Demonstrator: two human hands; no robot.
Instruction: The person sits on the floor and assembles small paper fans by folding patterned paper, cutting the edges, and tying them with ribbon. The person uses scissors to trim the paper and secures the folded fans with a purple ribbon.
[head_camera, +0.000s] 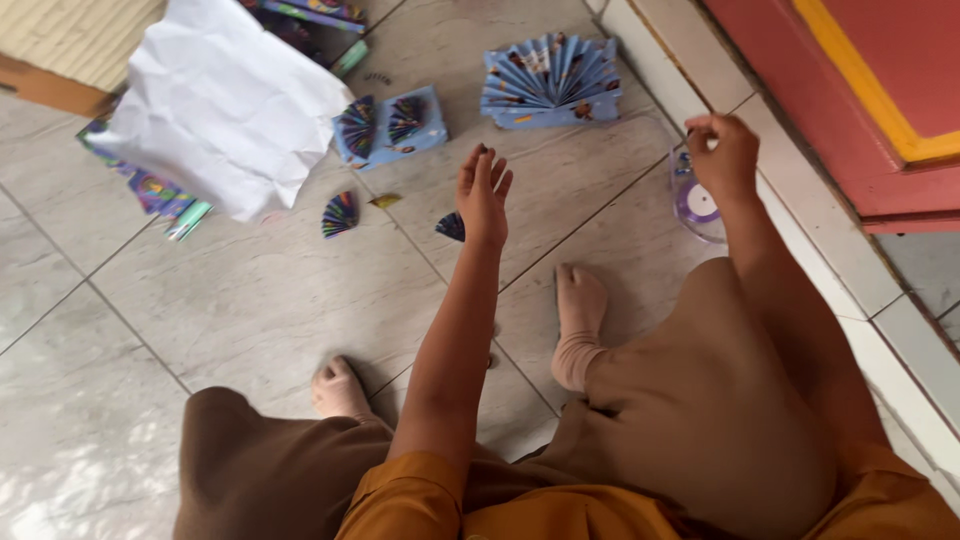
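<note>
Tape roll (697, 205) on the tiled floor (230, 300) by the step, pinched at its top by the right hand (722, 152); left hand (484, 192) loose and flat, grasping nothing, above a small dark fan (451, 227). Already folded: large blue fan (550, 80), two small fans on a blue sheet (390, 127), another (340, 214) loose. Still unfolded: white paper (220, 105)

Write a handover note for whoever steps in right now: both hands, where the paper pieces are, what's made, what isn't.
Left hand: open, empty, raised over the floor near a small dark folded fan.
Right hand: fingers pinched at a clear tape dispenser with a purple core by the wall.
Made: large blue pleated fan; two small fans on a blue sheet; another loose small fan.
Unfolded: white paper and patterned sheets beneath.
</note>
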